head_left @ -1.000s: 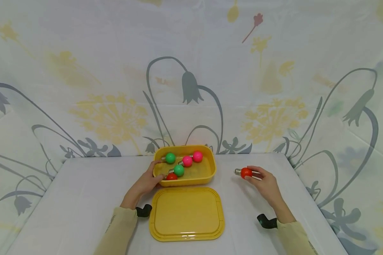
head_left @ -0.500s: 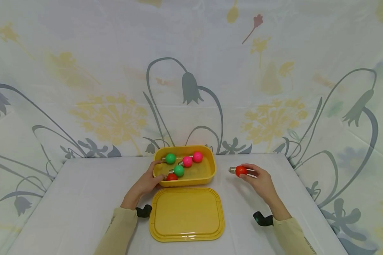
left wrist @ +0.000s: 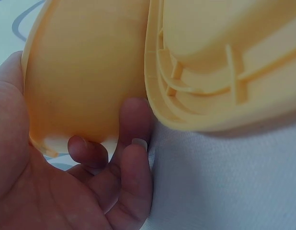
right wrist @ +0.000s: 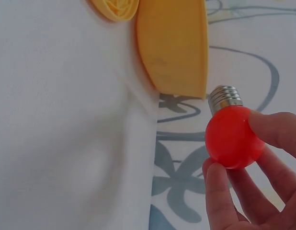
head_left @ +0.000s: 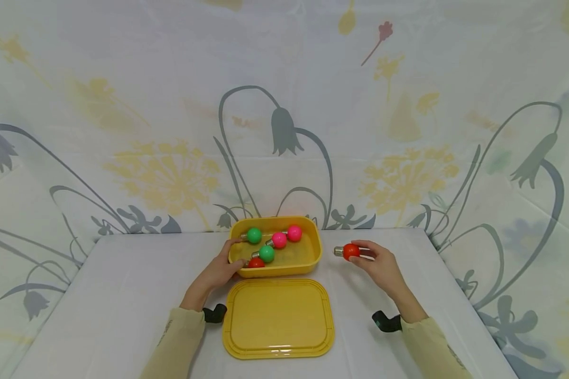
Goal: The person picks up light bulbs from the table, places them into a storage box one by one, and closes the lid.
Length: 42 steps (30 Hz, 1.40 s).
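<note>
My right hand point(head_left: 380, 267) pinches a red light bulb point(head_left: 351, 251) by its round glass, clear to the right of the yellow container point(head_left: 313, 258). The bulb's silver screw base point(right wrist: 225, 97) points left toward that container. At the container's left end, my left hand point(head_left: 220, 267) grips the wall, its thumb over the rim; in the left wrist view the fingers point(left wrist: 137, 177) curl against the outside. Inside lie two green bulbs, one being the nearer green bulb point(head_left: 266, 253), two pink bulbs, among them the right pink bulb point(head_left: 294, 233), and another red bulb point(head_left: 256, 262), partly hidden by the front wall.
A flat yellow lid point(head_left: 278, 318) lies on the white-covered table point(head_left: 123, 310) just in front of the container. Behind the table hangs a flower-printed cloth point(head_left: 185, 105). Black wrist-worn pieces, such as the right wrist mount point(head_left: 386, 321), stick out near both sleeves.
My right hand has moved left with the red bulb, bringing it closer to the container. The left hand and the bulbs in the container have stayed in place.
</note>
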Motion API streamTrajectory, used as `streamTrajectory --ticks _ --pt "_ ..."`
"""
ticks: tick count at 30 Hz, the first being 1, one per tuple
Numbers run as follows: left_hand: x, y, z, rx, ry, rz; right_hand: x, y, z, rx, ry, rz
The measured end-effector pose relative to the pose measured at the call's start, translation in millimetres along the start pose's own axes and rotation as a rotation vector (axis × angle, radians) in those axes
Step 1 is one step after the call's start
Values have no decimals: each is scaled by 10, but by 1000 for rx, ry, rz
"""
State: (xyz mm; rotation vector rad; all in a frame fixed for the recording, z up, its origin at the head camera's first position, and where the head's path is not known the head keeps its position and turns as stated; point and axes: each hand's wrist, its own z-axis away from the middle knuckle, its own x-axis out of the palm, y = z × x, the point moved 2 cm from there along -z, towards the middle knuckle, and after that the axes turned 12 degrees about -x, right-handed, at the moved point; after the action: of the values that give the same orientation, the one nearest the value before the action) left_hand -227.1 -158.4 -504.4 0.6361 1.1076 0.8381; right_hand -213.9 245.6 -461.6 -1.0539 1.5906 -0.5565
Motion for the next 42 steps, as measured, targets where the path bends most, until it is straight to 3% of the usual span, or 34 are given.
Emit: streamTrajectory --ticks 24,35,42 --pt "13 1 3 2 0 -10 168 -177 -172 -77 -81 -30" --pt "0 21 22 -15 -2 -3 218 -275 -271 -55 -121 4" --pt "0 34 36 -15 -1 -1 250 -314 -340 -110 -139 -2"
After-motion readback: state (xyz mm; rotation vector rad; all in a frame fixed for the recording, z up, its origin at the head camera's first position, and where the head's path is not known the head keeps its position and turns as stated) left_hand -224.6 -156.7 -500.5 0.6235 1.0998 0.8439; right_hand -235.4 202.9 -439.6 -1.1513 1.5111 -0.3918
